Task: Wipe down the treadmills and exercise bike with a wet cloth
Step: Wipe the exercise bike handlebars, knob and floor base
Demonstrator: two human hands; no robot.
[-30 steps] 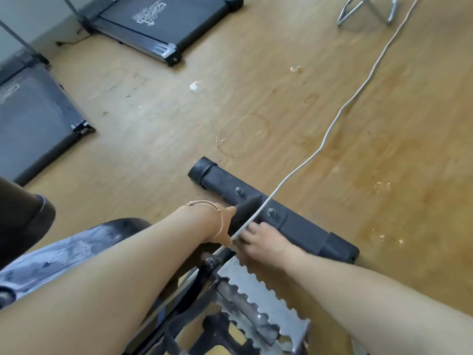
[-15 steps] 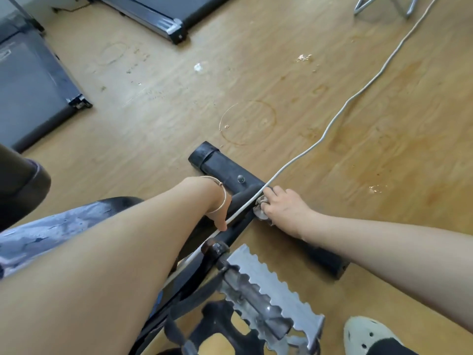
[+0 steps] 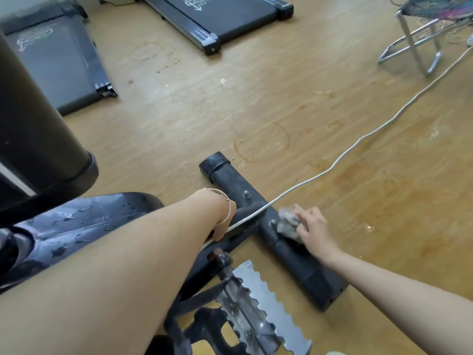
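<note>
The exercise bike's black floor crossbar (image 3: 225,175) lies across the wooden floor. My right hand (image 3: 314,231) holds a crumpled grey cloth (image 3: 286,221) and presses it onto the bar beside a bolt. My left hand (image 3: 221,221), with a thin bracelet at the wrist, reaches down to the bike's frame tube where the bar joins it and holds a white cable (image 3: 345,152) up off the bar; its fingers are hidden. The bike's wet dark housing (image 3: 76,221) is at the lower left. Two treadmills (image 3: 230,14) (image 3: 58,60) stand at the back.
A toothed metal pedal (image 3: 266,308) sticks out just below my arms. A dark cylinder (image 3: 33,129) rises at the left edge. A chrome-legged stool (image 3: 422,34) stands at the back right. Wet patches mark the floor to the right.
My right hand has slid the cloth along the crossbar, out from the frame joint to the bolt on the right. My left hand has stayed at the cable.
</note>
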